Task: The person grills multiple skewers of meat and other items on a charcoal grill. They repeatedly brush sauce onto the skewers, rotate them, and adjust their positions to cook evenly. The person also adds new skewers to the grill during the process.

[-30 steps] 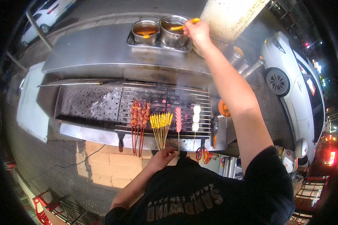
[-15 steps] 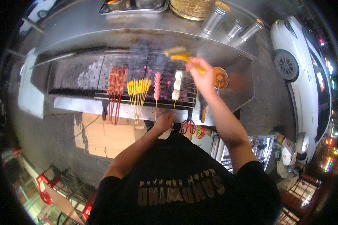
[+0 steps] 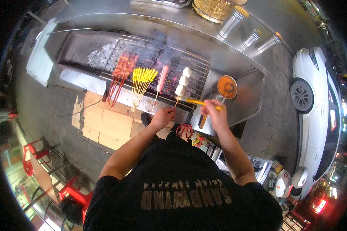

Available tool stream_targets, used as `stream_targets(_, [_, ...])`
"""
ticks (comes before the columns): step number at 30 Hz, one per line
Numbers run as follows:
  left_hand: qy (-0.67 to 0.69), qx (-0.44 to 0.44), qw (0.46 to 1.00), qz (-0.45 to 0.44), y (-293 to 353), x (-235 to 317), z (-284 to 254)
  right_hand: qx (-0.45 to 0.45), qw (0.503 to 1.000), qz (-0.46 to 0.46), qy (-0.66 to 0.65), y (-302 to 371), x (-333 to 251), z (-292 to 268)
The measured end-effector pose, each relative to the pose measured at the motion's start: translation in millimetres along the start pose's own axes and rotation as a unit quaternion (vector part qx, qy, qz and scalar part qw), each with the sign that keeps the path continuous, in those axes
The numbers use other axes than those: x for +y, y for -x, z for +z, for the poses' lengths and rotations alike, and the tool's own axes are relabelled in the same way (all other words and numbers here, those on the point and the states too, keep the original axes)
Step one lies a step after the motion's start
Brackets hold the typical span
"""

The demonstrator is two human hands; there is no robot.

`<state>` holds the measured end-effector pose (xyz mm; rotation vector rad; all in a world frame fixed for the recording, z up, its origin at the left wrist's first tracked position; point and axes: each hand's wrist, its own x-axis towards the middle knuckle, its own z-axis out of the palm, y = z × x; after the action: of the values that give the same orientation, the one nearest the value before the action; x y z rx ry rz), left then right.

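As the right hand [image 3: 216, 112] holds it, the brush [image 3: 195, 101] points left, crosswise.

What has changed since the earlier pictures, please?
The right hand brought the brush from a rear pot to the near side of the grill. The left hand moved right and took hold of the white skewer. Meat skewers and yellow skewers stayed.

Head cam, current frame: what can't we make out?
Metal tray: mostly cut off by the head view's top edge.
Left hand: exact finger placement on the white skewer; too small in the head view.
Brush: whether it touches that skewer; the head view shows overlap without depth.
Grate: what lies beneath; bars and smoke obscure it, head view.
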<state>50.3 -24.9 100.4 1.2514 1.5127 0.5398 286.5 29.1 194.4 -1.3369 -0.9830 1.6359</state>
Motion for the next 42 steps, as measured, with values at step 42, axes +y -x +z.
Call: stream_targets(42, [0.011, -0.046, 0.999, -0.021, -5.2, -20.2, -29.1, -0.035, 0.845, -0.254, 0.469, -135.0, -29.7, -4.5])
